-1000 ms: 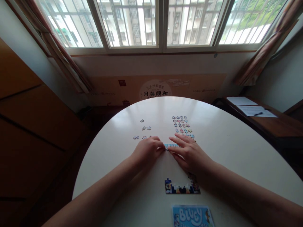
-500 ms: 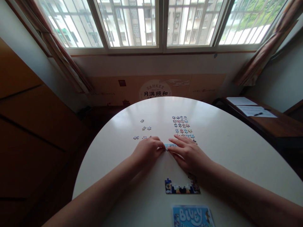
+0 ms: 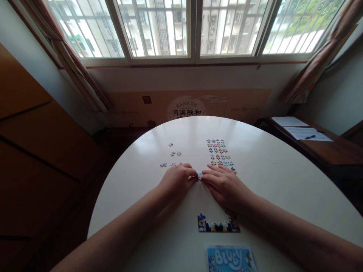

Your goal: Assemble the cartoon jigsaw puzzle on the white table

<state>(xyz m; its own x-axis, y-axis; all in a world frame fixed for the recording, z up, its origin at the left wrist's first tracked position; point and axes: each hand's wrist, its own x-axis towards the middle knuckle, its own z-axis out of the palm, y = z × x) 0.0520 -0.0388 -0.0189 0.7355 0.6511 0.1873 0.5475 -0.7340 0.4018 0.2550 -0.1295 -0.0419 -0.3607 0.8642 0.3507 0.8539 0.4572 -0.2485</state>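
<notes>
Between my hands lies a light-blue section of jigsaw puzzle (image 3: 200,176), mostly hidden by my fingers. My left hand (image 3: 178,180) pinches a puzzle piece at the section's left end; thumb and forefinger cover most of it. From the other side, my right hand (image 3: 224,184) rests on the section with its fingers stretched out flat and close together. Nearer to me is a joined dark-blue puzzle border (image 3: 202,223), U-shaped, its right side partly under my right wrist. Beyond my right hand, several loose puzzle pieces (image 3: 217,145) are laid out in rows.
More loose pieces (image 3: 179,153) are scattered beyond my left hand. A blue "Bluey" box (image 3: 229,258) lies at the near side of the round white table (image 3: 124,200). To the right, papers (image 3: 307,133) and a pen lie on a brown desk (image 3: 337,151). Windows stand behind.
My right hand's fingers have drawn closer together and lie lower over the light-blue section, hiding more of it. My left hand keeps its pinch in nearly the same place.
</notes>
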